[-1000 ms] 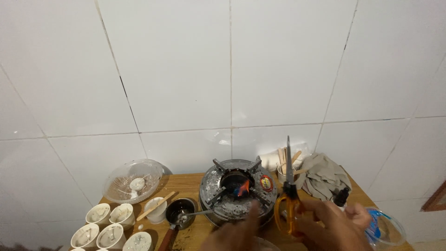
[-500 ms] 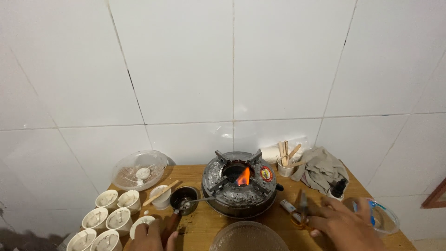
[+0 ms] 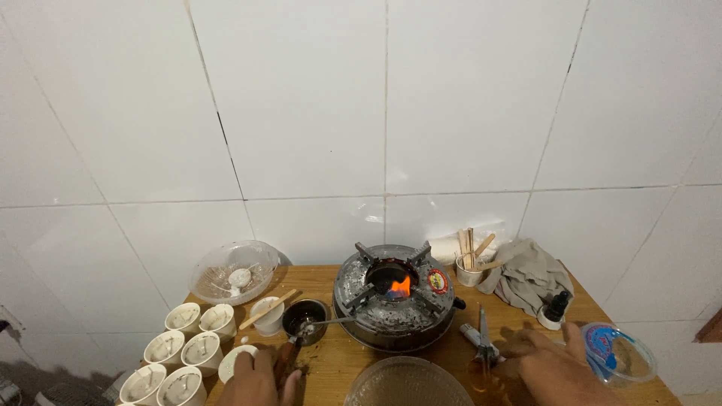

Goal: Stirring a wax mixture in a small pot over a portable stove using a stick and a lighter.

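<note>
the right hand (image 3: 549, 368) lies on the scissors (image 3: 483, 353), flat on the tabletop (image 3: 331, 361) right of the lit stove (image 3: 395, 297); whether its grip is closed i cannot tell. the left hand (image 3: 256, 380) clasps the small pan's handle (image 3: 284, 357), so lifting the pan seems the step in hand.

The left hand (image 3: 259, 380) lies low with its fingers curled and knuckles up. The right hand (image 3: 553, 366) rests palm down, fingers spread and pointing left.
</note>
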